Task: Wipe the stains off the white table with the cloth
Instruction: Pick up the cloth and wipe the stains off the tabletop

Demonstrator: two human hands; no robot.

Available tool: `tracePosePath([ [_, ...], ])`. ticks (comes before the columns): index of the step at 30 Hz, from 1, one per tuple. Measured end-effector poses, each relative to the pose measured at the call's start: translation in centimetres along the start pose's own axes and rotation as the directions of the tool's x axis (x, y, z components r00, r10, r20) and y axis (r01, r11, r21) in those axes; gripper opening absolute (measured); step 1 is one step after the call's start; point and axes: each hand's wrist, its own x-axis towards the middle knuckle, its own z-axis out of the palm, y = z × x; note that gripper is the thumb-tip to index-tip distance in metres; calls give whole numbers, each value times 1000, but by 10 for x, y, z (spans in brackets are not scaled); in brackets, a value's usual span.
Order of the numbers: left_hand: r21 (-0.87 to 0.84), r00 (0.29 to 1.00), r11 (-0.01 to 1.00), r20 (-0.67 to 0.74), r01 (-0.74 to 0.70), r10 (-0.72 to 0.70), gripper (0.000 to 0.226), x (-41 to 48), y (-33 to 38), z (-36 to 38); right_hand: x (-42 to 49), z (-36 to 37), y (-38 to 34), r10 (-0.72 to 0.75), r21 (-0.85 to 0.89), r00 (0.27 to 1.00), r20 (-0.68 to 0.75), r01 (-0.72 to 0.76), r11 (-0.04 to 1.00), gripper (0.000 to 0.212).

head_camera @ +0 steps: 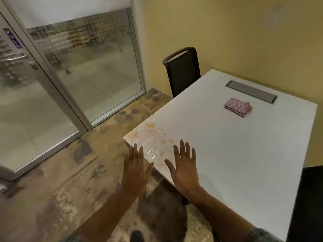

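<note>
A white table fills the right half of the view. Orange-brown stains with a wet glossy patch cover its near left corner. A folded purple-and-white zigzag cloth lies far back on the table, well beyond both hands. My left hand is open with fingers spread, held over the table's corner edge and the floor. My right hand is open too, palm down above the table just right of the stains. Neither hand holds anything.
A grey cable hatch is set into the table behind the cloth. A black chair stands at the table's far left side, another dark chair at the right. A glass door and partition line the left; the floor is mottled carpet.
</note>
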Motion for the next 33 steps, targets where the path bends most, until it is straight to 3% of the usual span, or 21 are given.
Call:
tracePosePath([
  [9,-66,983,983,58,-172,176,83,29,-20,27,6,16,2,192,-63,981,-5,-192,979,87],
  [15,-144,962,975,191,-171,197,83,41,-60,37,13,26,-21,290,-69,957,4,-289,955,89],
  [21,-176,935,953,217,-246,282,81,59,-94,40,22,40,-46,366,-83,930,-17,-366,927,82],
  [27,-136,890,931,272,-340,365,81,88,-88,40,30,45,-51,425,-78,904,-54,-428,900,83],
  [33,-135,866,896,232,-423,443,82,112,-61,53,40,44,-27,487,-72,869,-88,-493,867,84],
])
